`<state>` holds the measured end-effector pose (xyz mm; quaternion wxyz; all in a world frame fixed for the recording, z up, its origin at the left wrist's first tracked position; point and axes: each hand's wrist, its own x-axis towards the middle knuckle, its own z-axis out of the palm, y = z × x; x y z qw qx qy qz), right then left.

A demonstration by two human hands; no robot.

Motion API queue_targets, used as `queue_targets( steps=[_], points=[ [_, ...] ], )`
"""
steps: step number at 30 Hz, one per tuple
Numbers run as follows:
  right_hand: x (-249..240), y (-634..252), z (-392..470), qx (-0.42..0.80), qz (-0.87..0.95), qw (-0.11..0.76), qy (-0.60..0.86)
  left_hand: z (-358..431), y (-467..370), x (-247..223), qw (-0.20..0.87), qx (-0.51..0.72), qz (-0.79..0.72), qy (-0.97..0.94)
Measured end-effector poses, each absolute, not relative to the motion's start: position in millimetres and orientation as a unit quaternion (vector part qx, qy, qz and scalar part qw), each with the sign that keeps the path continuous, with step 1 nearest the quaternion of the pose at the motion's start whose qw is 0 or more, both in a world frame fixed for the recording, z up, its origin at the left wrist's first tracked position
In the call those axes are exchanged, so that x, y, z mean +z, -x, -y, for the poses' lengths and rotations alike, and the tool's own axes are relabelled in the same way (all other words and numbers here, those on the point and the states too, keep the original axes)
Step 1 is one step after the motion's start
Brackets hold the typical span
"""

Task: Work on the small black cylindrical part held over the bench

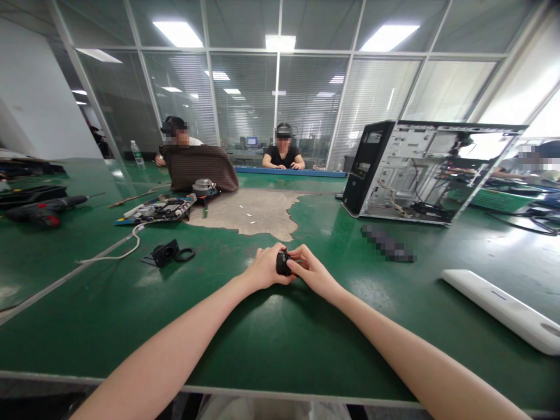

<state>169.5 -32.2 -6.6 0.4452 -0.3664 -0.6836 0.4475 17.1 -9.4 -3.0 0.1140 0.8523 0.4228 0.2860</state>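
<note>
Just above the green table point(271, 350), in the middle of the view, both hands close around a small black cylindrical part point(282, 263) that looks like a lens. My left hand point(265, 269) wraps it from the left, with the thumb below. From the right, the fingers and thumb of my right hand point(310, 269) pinch its side. Fingers cover much of the part, so its exact kind is unclear. To the left lie a black square piece with a round opening point(165, 253) and a black ring point(185, 255).
An opened computer case point(406, 175) stands at right, beyond a blurred dark object point(387, 244) and a long white device point(503, 309). At left are a circuit board point(157, 210), a white cable point(126, 254) and a power drill point(46, 211). Two people sit across the table.
</note>
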Motion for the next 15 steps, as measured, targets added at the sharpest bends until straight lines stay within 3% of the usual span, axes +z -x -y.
queue_targets(
  steps=[15],
  points=[
    [0.1,-174.5,31.5,0.479,0.688,0.422,0.346,8.2,-16.9,-5.0,0.113,0.291,-0.422,-0.851]
  ],
)
